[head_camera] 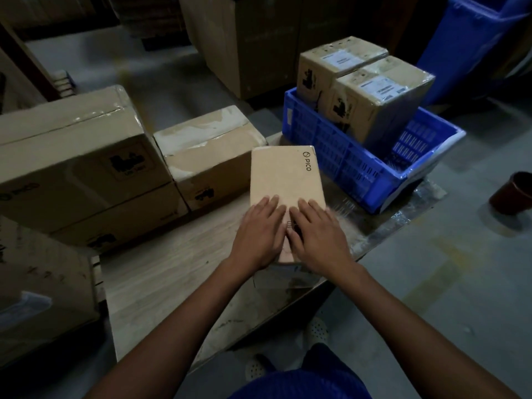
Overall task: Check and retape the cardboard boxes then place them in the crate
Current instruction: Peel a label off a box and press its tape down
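A small brown cardboard box (283, 175) printed "PICO" stands on the low wooden platform (172, 272). My left hand (259, 233) and my right hand (316, 234) lie side by side, flat on the near end of its top, fingers straight. To the right sits a blue plastic crate (345, 162) with two taped cardboard boxes in it, one at the back (331, 64) and one in front (380, 102). A clear roll of tape (342, 207) shows just right of my right hand, partly hidden.
A large cardboard box (77, 156) and a medium box with torn tape (207, 151) stand to the left on the platform. Another carton (43, 295) is at the near left. A dark cup (515, 194) sits on the floor at right. A blue bin (478, 38) stands behind.
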### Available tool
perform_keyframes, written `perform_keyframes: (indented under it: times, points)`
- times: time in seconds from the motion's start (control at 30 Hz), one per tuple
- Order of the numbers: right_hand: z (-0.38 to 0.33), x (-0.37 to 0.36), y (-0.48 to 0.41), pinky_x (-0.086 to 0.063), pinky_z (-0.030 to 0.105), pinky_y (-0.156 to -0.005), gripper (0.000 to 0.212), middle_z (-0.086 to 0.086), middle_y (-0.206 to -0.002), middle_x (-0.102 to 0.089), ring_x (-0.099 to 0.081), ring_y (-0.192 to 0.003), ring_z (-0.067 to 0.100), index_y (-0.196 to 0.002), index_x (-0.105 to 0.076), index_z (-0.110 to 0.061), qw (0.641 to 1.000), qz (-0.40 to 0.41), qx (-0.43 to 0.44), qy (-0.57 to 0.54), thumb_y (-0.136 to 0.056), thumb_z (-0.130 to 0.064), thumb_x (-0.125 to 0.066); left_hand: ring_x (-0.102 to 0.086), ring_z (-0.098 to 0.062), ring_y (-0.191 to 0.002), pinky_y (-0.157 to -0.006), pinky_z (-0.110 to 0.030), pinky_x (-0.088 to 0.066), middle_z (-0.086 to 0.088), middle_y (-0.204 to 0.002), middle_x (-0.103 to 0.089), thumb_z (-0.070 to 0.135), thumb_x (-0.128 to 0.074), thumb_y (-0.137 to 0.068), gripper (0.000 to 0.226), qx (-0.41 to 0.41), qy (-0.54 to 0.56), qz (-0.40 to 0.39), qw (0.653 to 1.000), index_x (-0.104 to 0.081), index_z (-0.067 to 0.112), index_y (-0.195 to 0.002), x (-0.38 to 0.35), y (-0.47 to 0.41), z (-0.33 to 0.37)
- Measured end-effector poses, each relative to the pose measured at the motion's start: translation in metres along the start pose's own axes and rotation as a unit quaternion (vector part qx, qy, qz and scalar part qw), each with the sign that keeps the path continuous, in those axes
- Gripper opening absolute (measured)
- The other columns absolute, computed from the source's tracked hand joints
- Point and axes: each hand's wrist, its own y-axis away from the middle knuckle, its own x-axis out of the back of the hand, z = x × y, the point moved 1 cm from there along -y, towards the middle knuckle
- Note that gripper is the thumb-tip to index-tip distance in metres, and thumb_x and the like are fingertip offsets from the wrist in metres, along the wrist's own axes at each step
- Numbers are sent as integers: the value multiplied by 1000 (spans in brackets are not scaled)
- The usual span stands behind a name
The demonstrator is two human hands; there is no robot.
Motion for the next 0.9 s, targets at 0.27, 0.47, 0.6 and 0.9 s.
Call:
perform_keyframes:
  times: [0.27,0.47,0.6,0.9]
  points:
    - [1,-2,0,-34,48,-116,58,7,-150,-49,-43,-140,26,-140,-54,-19,999,38,-1,-12,-96,-50,-33,-44,-29,-137,-111,-44,-35,-9,-148,-51,32,-47,-99,42,-8,-18,19,1000,-57,14,-136,8,-6,1]
    - [8,25,-36,-35,45,-111,43,6,-154,-42,-39,-140,24,-139,-52,-23,1000,-1,15,18,-101,-42,-44,-43,-29,-137,-114,-45,-28,-12,-147,-49,35,-50,-97,46,2,-24,27,999,-54,15,-138,24,-46,0]
    - [14,4,-45,-12,46,-124,56,7,-168,-18,-12,-155,23,-158,-26,-27,1000,-13,13,0,-106,-46,-30,-10,-22,-154,-125,-47,-4,-6,-167,-18,42,-34,-103,57,47,-25,-31,998,-29,20,-156,12,-53,-9]
    - [18,8,-45,-29,49,-115,51,4,-159,-35,-29,-147,22,-148,-44,-28,999,15,9,-30,-101,-49,-43,-25,-20,-148,-123,-47,-15,-4,-160,-33,42,-39,-103,50,37,-41,-8,998,-42,22,-148,16,-58,-11]
